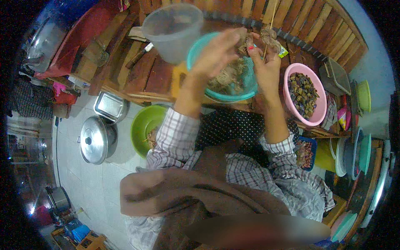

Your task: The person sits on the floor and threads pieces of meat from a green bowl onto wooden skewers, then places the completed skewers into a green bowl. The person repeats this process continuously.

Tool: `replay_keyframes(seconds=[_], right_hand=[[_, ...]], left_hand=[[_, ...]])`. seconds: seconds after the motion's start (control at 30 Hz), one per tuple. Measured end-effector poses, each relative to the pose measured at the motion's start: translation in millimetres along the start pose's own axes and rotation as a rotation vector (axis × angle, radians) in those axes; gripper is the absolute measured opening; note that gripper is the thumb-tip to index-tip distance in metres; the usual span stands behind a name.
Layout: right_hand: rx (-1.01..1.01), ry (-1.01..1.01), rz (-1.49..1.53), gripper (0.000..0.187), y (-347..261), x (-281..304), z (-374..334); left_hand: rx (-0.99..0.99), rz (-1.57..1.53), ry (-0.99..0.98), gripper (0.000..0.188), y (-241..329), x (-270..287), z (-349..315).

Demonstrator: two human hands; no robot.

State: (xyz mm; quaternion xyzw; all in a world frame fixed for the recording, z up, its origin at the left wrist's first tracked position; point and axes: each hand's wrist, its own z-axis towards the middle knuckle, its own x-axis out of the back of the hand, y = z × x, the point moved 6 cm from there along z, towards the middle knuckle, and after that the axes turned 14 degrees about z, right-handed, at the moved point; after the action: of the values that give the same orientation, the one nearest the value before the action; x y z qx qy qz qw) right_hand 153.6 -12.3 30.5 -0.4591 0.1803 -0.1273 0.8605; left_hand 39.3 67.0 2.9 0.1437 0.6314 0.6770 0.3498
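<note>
At upper centre, right hand (pixel 266 66) grips loaded skewer (pixel 270 38). Left hand (pixel 218 51), blurred, half-curls over turquoise bowl (pixel 250 79); hold unclear.

Tally across the frame, mostly singles.
Hands, 2: left hand (pixel 216 54) and right hand (pixel 268 68), upper middle. Thin stick (pixel 265 51), 1, top, right of centre. Filled round basins, 3: turquoise basin (pixel 251 79) upper middle, pink basin (pixel 306 120) at right, lime basin (pixel 139 123) left of centre. Clear tub (pixel 171 50), 1, and knife (pixel 139 55), 1, upper left. Lidded pot (pixel 93 141), 1, and metal tin (pixel 109 106), 1, left. Blue tray (pixel 313 155), 1, right of centre. Dark pieces (pixel 304 96) in pink basin: many, too crowded to count.
</note>
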Motion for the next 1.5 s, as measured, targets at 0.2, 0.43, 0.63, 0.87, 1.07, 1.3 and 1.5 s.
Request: replay_keyframes(seconds=[0.2, 0.43, 0.63, 0.87, 1.07, 1.3, 1.5], right_hand=[[0.015, -0.051, 0.001, 0.030, -1, -2, 1], [-0.042, -0.099, -0.057, 0.039, -6, -2, -1], [-0.221, -0.091, -0.036, 0.029, 6, 6, -2], [-0.313, -0.120, -0.096, 0.035, 5, 25, -7], [-0.340, -0.273, -0.213, 0.041, -12, 31, -22], [-0.306, -0.285, -0.179, 0.043, -30, 39, -43], [-0.308, -0.329, -0.379, 0.032, -45, 41, -49]], left_hand=[[-0.046, -0.136, -0.142, 0.044, 4, -6, -2], [0.046, -0.163, -0.056, 0.041, -9, 1, 0], [0.083, -0.227, -0.042, 0.035, -21, 12, 9], [-0.072, -0.288, -0.122, 0.044, -5, 21, 7], [-0.222, -0.253, -0.086, 0.041, 12, 30, 2], [-0.425, -0.241, -0.098, 0.052, 33, 41, -9], [-0.482, -0.230, -0.096, 0.054, 35, 43, -12]])
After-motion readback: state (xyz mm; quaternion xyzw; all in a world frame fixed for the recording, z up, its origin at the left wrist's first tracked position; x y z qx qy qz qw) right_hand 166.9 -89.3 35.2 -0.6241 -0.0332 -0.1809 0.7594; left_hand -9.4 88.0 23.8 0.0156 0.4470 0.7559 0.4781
